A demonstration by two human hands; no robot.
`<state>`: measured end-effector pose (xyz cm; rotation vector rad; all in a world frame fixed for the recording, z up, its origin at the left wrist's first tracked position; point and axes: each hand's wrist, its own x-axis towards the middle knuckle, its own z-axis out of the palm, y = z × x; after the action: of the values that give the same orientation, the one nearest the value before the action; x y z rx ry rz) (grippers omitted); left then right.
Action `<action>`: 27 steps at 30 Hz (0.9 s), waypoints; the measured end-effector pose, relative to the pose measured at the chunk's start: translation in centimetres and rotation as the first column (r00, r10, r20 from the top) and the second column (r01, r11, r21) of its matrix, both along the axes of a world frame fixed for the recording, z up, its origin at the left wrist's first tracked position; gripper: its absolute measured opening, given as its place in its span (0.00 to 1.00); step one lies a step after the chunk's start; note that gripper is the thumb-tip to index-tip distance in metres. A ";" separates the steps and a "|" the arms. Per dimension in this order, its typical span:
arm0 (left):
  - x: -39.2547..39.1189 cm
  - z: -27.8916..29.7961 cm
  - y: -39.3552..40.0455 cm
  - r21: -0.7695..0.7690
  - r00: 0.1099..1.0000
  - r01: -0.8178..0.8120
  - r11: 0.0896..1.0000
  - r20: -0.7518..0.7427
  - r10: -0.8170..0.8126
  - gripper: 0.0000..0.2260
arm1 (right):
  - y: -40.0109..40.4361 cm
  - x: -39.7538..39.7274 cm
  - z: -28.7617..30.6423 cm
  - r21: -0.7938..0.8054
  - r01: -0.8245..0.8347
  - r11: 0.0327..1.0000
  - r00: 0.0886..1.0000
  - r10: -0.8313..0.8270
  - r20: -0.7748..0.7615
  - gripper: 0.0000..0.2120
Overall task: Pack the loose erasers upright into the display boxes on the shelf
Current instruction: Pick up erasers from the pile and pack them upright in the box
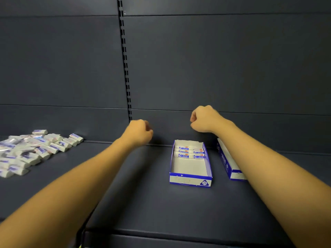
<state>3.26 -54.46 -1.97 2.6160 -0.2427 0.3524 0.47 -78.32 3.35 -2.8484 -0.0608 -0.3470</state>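
A pile of loose white-and-blue wrapped erasers [30, 149] lies on the dark shelf at the far left. A blue-and-white display box [190, 179] stands at centre right, with several erasers [189, 152] packed at its back end and its front half bare. A second display box [228, 163] stands to its right, partly hidden by my right forearm. My left hand [138, 131] hovers with curled fingers near the back panel, left of the first box, holding nothing that I can see. My right hand [204, 119] is a fist above the first box's back end, likewise holding nothing visible.
The dark shelf board [143, 194] stretches from the eraser pile to the boxes. A slotted upright [125, 59] runs down the back panel. The shelf's front edge [161, 231] lies near the bottom of the view.
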 end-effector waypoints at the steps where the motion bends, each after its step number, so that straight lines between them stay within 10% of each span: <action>1: -0.2 0.4 1.2 0.077 1.000 -0.024 0.997 0.001 0.024 0.09 | 0.9 0.0 0.3 -0.046 -0.024 0.999 1.000 0.024 -0.012 0.13; 8: -5.2 1.5 9.5 0.439 0.958 -0.285 0.852 0.113 0.262 0.10 | 9.1 -1.4 0.7 -0.204 -0.175 0.963 0.984 0.165 -0.069 0.03; 27: -16.8 0.7 32.3 0.418 0.903 -0.424 0.804 0.124 0.412 0.08 | 31.8 -8.5 -3.7 -0.170 -0.277 0.946 0.957 0.256 -0.135 0.06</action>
<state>-13.51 -22.20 -1.27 3.1067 0.2987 0.5348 -8.05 -46.50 -0.38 -2.9843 -0.4777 -0.1300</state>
